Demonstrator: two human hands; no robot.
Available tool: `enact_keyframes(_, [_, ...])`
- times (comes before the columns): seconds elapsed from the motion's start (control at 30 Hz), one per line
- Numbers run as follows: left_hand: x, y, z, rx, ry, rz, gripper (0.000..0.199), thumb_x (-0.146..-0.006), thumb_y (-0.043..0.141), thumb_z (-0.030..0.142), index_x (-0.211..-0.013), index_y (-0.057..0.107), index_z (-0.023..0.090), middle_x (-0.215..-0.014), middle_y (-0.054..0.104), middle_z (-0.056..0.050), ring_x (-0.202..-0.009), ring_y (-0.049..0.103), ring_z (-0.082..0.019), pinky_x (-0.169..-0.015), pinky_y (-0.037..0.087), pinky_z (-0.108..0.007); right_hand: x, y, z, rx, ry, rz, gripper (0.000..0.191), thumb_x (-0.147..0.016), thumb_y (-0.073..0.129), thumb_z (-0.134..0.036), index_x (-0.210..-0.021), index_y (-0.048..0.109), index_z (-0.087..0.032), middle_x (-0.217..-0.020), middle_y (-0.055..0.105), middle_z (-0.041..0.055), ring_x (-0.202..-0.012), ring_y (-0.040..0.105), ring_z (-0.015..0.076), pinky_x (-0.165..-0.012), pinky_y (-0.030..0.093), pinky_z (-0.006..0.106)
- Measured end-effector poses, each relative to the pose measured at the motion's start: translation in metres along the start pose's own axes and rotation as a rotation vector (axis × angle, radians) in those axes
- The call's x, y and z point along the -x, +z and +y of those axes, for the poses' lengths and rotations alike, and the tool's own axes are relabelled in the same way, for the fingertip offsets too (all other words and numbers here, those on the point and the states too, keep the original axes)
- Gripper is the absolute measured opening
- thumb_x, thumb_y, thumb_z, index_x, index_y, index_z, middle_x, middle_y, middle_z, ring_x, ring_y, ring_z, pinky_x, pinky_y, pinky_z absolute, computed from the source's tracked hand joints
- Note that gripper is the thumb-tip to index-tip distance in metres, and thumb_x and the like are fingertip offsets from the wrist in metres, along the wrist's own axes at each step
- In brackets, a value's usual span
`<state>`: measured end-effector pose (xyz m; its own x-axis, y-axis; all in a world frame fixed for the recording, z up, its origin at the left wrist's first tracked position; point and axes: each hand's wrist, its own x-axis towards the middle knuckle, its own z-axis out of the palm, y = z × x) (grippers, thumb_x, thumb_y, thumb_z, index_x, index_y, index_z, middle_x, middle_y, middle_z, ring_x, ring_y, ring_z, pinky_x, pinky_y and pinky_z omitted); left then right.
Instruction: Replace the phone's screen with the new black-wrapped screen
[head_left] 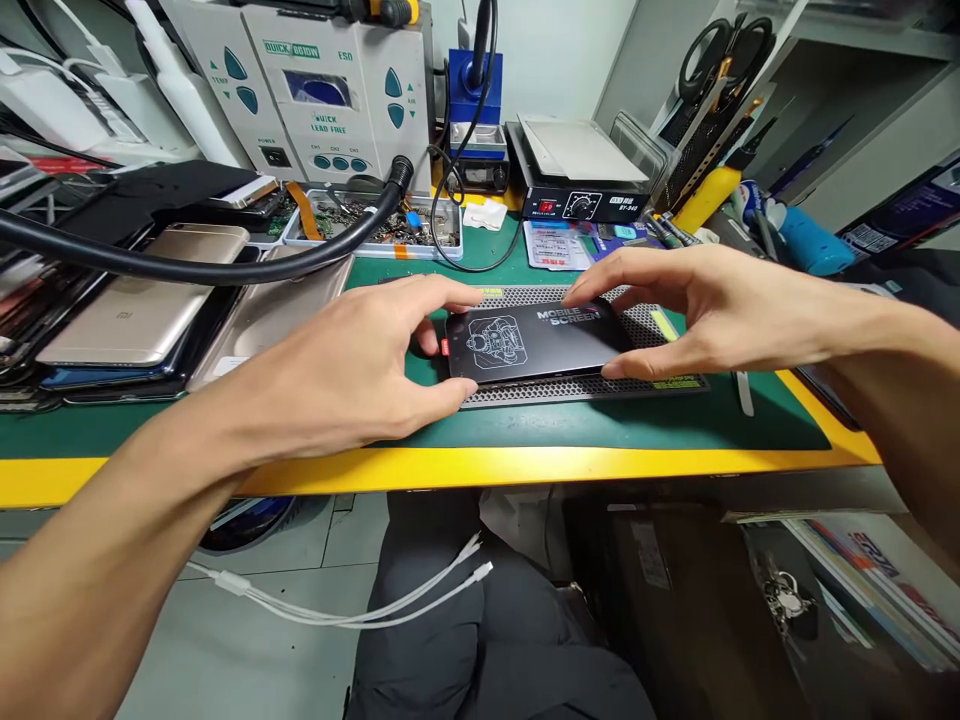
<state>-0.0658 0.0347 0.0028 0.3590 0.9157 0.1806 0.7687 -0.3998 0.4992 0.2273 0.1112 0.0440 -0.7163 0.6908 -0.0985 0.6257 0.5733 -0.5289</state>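
A flat black rectangular panel (551, 355) with a white line drawing and the printed words "MOBILE SCREEN" lies over a grey perforated mat (585, 390). My left hand (375, 360) grips its left end, thumb at the near edge and fingers at the far edge. At the right end, my right hand (675, 310) holds it the same way, thumb near and fingers far. A small red tab (445, 347) sticks out at the panel's left side. Beneath everything is a green work mat (420, 432) with a yellow edge.
Stacked phones (142, 310) lie at left, a thick black hose (225, 270) crossing above them. Behind stand a hot-air station (322, 90), a parts tray (412, 252) and a heating plate (577, 195). A metal tool (743, 394) lies right; white cables (360, 615) hang below the front edge.
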Motion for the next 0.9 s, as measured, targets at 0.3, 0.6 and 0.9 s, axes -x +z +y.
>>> enact_keyframes(0.3, [-0.004, -0.007, 0.013, -0.045, -0.009, -0.099, 0.060, -0.087, 0.052, 0.041, -0.144, 0.048, 0.023, -0.103, 0.062, -0.001, -0.087, 0.061, -0.017, -0.081, 0.048, -0.034, 0.001, 0.006, 0.008, -0.051, -0.055, 0.031, 0.054, -0.074, 0.081, -0.046, -0.122, 0.067, -0.024, -0.109, 0.069, 0.0035, -0.089, 0.064, 0.0224, -0.070, 0.053, 0.034])
enact_keyframes(0.6, [-0.011, -0.009, 0.012, -0.098, -0.005, -0.120, 0.070, -0.077, 0.072, 0.044, -0.142, 0.050, 0.029, -0.107, 0.064, -0.002, -0.082, 0.060, -0.019, -0.078, 0.053, -0.035, 0.001, 0.007, 0.015, -0.032, -0.094, 0.023, 0.054, -0.073, 0.081, -0.045, -0.123, 0.065, -0.031, -0.119, 0.067, 0.0019, -0.104, 0.063, 0.0288, -0.090, 0.054, 0.045])
enact_keyframes(0.9, [-0.016, -0.007, 0.014, -0.098, 0.015, -0.133, 0.072, -0.079, 0.070, 0.043, -0.146, 0.044, 0.032, -0.130, 0.059, -0.001, -0.118, 0.055, -0.021, -0.100, 0.048, -0.034, 0.001, 0.007, 0.015, -0.018, -0.133, -0.005, 0.051, -0.076, 0.077, -0.033, -0.125, 0.062, -0.027, -0.130, 0.062, 0.0036, -0.118, 0.059, 0.0263, -0.101, 0.049, 0.039])
